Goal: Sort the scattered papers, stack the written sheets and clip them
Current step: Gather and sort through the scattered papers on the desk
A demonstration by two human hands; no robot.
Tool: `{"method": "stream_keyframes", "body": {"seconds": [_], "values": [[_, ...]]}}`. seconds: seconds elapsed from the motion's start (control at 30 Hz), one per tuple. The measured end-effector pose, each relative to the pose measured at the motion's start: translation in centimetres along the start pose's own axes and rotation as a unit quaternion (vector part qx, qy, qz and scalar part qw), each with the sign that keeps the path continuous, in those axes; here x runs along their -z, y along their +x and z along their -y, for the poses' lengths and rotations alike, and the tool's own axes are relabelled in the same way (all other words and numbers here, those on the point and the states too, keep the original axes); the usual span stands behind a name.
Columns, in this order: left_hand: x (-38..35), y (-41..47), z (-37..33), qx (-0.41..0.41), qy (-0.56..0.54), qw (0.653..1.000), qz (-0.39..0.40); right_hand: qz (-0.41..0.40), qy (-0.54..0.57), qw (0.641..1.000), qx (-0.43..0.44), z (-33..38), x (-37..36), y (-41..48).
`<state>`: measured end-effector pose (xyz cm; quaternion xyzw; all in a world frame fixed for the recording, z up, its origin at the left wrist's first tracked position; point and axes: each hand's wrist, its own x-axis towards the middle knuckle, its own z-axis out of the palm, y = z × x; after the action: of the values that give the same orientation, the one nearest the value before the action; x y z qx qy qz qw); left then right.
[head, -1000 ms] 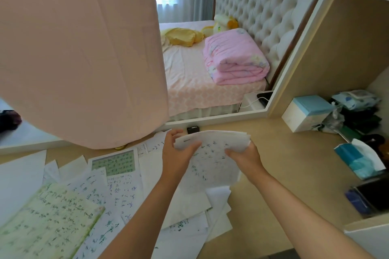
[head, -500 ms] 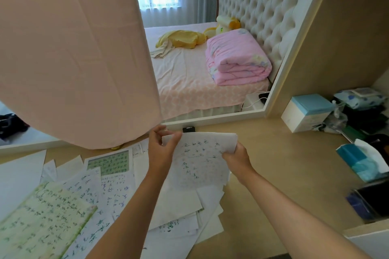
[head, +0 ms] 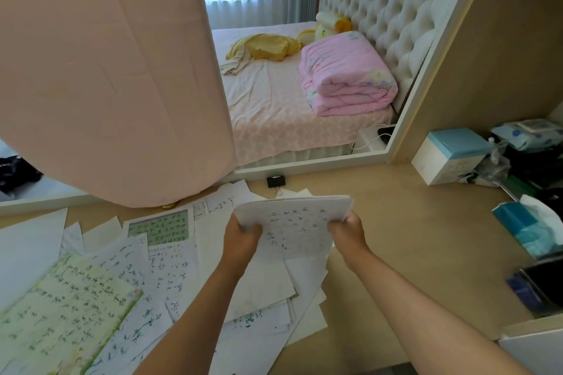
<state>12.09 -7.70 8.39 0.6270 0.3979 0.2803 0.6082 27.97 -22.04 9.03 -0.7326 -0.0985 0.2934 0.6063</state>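
Note:
A stack of written sheets (head: 294, 224) is held up above the desk, its far edge squared and level. My left hand (head: 242, 234) grips its left side and my right hand (head: 347, 230) grips its right side. Below and to the left, scattered papers (head: 164, 265) cover the desk, some with handwriting, some blank; a green-bordered written page (head: 61, 310) lies at the near left. A black binder clip (head: 276, 181) sits on the desk just beyond the stack, against the mirror frame.
A pink cloth (head: 106, 70) hangs over the mirror at upper left. A white-and-blue box (head: 451, 155), a tissue pack (head: 530, 225) and dark items (head: 536, 283) crowd the right side. Bare wooden desk (head: 411, 237) lies right of the papers.
The stack has been drawn together and tidied between both hands, its sheets now aligned at the top edge. The camera view shifted slightly left and down.

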Motion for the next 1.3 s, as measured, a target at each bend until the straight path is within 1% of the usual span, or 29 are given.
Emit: {"method": "stream_keyframes", "body": {"seconds": [0.07, 0.17, 0.23, 0.37, 0.43, 0.5, 0.57, 0.63, 0.7, 0.77, 0.87, 0.93, 0.97, 1.1, 1.2, 1.23, 1.27, 1.3], "values": [[-0.1, 0.0, 0.1, 0.002, -0.006, 1.000, -0.003, -0.004, -0.007, 1.000, 0.000, 0.3, -0.7, 0.2], [0.2, 0.2, -0.4, -0.016, -0.032, 0.999, -0.034, -0.024, -0.001, 1.000, 0.010, 0.3, -1.0, 0.4], [0.6, 0.3, 0.6, -0.010, -0.028, 0.999, -0.038, -0.023, -0.003, 1.000, 0.003, -0.5, -1.2, 0.0], [1.1, 0.5, 3.5, 0.030, -0.004, 0.999, -0.015, -0.024, -0.020, 1.000, 0.003, -2.1, -2.2, -0.5], [1.1, 0.8, 4.2, 0.022, 0.003, 1.000, -0.003, -0.035, -0.025, 0.999, 0.015, -2.2, -2.9, -0.3], [1.1, 1.0, 4.4, 0.022, 0.016, 1.000, 0.015, -0.024, -0.035, 0.999, 0.016, -2.5, -3.6, -0.2], [0.9, 1.2, 3.9, 0.017, 0.024, 0.999, 0.025, -0.017, -0.039, 0.999, 0.012, -2.9, -3.6, 0.0], [0.4, 1.5, 2.6, 0.005, 0.039, 0.998, 0.042, -0.032, -0.032, 0.999, 0.012, -2.5, -3.0, 0.4], [-0.7, 2.3, 1.3, 0.030, 0.058, 0.995, 0.075, -0.053, -0.048, 0.997, 0.019, -1.8, -1.4, 1.1], [-2.4, 3.1, 0.4, 0.108, 0.076, 0.983, 0.125, -0.071, -0.096, 0.993, 0.006, -2.0, 1.0, 2.1], [-6.5, 3.1, 0.2, 0.218, 0.110, 0.945, 0.216, -0.101, -0.182, 0.977, -0.053, -3.8, 5.7, 4.2], [-10.0, 2.6, 1.2, 0.260, 0.130, 0.921, 0.261, -0.111, -0.233, 0.961, -0.099, -5.4, 8.8, 5.3], [-11.8, 2.3, 2.0, 0.273, 0.137, 0.913, 0.269, -0.109, -0.252, 0.954, -0.120, -6.4, 10.3, 5.8], [-18.4, 1.1, 4.8, 0.272, 0.178, 0.910, 0.256, -0.129, -0.304, 0.932, -0.150, -9.1, 15.8, 7.6], [-22.6, 0.5, 6.2, 0.252, 0.204, 0.905, 0.275, -0.147, -0.310, 0.927, -0.152, -10.3, 19.4, 9.2], [-23.7, 0.5, 6.5, 0.232, 0.231, 0.903, 0.278, -0.154, -0.311, 0.926, -0.147, -10.7, 20.5, 9.8], [-24.6, 0.5, 6.8, 0.204, 0.279, 0.895, 0.282, -0.157, -0.316, 0.925, -0.143, -10.9, 21.3, 10.3], [-25.4, 0.6, 7.2, 0.170, 0.343, 0.877, 0.289, -0.153, -0.329, 0.921, -0.139, -11.4, 22.1, 10.9]]}}
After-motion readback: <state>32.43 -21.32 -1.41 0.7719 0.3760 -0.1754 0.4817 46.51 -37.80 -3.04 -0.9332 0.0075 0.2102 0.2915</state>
